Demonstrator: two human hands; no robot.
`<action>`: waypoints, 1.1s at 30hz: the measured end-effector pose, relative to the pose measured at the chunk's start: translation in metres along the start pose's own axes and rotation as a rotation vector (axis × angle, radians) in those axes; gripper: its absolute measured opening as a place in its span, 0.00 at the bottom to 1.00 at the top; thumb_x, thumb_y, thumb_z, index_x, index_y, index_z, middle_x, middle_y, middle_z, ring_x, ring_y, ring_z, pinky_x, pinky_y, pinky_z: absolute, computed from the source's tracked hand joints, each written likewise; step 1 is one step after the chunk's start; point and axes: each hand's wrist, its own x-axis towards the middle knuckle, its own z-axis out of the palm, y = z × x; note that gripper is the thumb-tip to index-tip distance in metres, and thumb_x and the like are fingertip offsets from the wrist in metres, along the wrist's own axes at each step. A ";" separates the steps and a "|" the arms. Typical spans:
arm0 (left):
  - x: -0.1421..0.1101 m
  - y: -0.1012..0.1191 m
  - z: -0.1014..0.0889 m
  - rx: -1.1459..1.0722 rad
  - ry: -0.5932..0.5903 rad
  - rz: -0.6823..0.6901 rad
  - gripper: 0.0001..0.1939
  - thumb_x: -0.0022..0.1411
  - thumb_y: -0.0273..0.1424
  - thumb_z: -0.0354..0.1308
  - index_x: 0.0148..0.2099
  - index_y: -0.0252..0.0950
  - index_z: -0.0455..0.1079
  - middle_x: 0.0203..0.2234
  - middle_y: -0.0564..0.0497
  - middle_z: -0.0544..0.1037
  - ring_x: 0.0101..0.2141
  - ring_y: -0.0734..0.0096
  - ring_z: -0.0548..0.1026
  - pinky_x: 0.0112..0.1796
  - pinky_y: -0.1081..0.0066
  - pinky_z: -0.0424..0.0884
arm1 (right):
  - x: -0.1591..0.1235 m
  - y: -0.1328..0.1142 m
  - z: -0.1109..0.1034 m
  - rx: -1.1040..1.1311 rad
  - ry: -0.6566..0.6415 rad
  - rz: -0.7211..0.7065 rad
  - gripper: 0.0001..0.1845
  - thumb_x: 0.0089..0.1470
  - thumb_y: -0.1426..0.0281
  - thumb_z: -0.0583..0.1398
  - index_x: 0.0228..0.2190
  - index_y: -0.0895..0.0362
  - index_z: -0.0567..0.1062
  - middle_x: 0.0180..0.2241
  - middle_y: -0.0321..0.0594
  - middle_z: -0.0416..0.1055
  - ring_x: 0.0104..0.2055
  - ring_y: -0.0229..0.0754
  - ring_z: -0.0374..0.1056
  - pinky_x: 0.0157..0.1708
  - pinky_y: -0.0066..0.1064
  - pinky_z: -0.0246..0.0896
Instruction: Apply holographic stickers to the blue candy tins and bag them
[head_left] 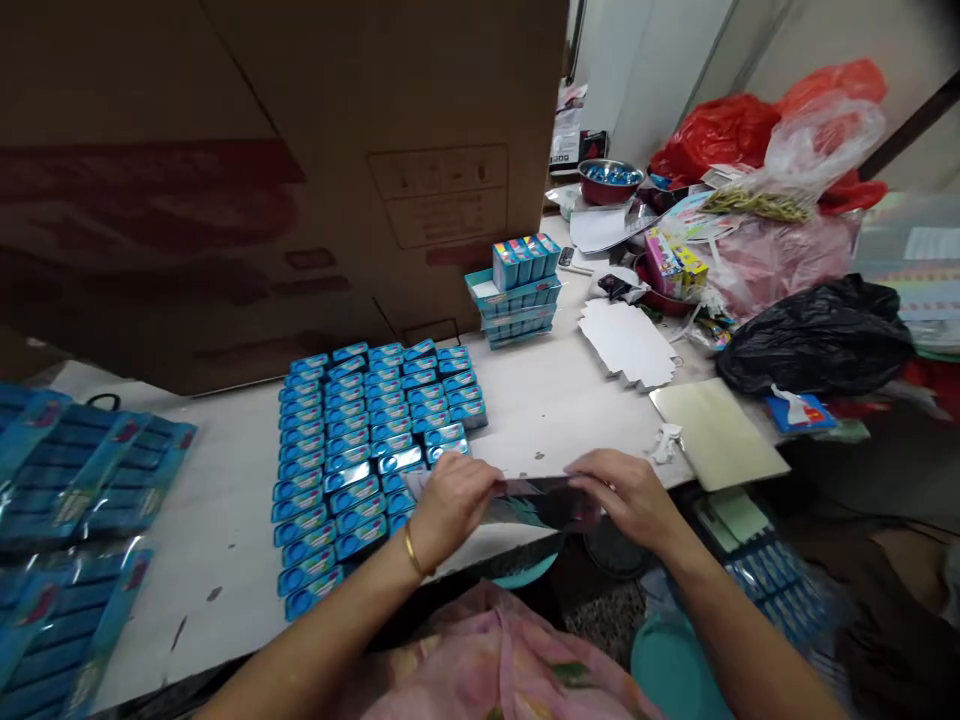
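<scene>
Film held by 2 hands. Clear film [536, 508] (sheet or bag, can't tell) spans the gap btwn the 2 grips at the counter's near edge: to the R of the L grip [459, 497], to the L of the R grip [626, 497]. Its long axis runs side to side; neither hand is nearer, as each has an end. L grip: fingers pinching the film's upper edge at its L end; R grip: thumb & fingers pinching the same edge at its R end. L grip is also just beside the blue packs [349, 470]; R grip is well apart from them.

Counts. Film: 1, as far as seen. Packs: 5 columns on the counter [217, 480]; exact no. uncertain, rows overlap. Behind, R of the packs: 1 tray stack [517, 318], approx. 4 boxes [525, 262] on top. Far L: wrapped sets [112, 470], at least 3, cut off by the frame. R side: 1 white card [628, 342] w/ notched edges, 1 pale card [720, 432], 1 black bag [817, 335]. Rear: 1 carton [315, 210], standing behind the packs. L wrist: 1 bangle [412, 552].
</scene>
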 end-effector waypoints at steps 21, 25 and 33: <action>-0.106 -0.149 -0.069 -0.043 -0.063 -0.627 0.15 0.58 0.36 0.45 0.27 0.37 0.69 0.23 0.49 0.74 0.26 0.70 0.70 0.29 0.73 0.58 | 0.153 -0.048 0.214 -0.009 -0.275 -0.092 0.12 0.50 0.63 0.56 0.37 0.52 0.75 0.37 0.40 0.71 0.37 0.43 0.62 0.35 0.34 0.54; -0.109 -0.148 -0.064 -0.114 0.001 -0.725 0.15 0.57 0.36 0.45 0.24 0.36 0.67 0.19 0.52 0.71 0.23 0.72 0.66 0.27 0.73 0.55 | 0.155 -0.060 0.212 -0.435 -0.258 -0.435 0.16 0.55 0.65 0.52 0.46 0.45 0.67 0.46 0.39 0.66 0.44 0.47 0.57 0.41 0.40 0.49; -0.120 -0.156 -0.068 -0.238 0.039 -0.735 0.15 0.56 0.36 0.45 0.22 0.35 0.64 0.17 0.53 0.67 0.22 0.73 0.63 0.26 0.73 0.54 | 0.157 -0.075 0.235 -0.479 -0.232 -0.654 0.20 0.57 0.72 0.47 0.51 0.48 0.61 0.51 0.38 0.62 0.52 0.46 0.53 0.49 0.42 0.41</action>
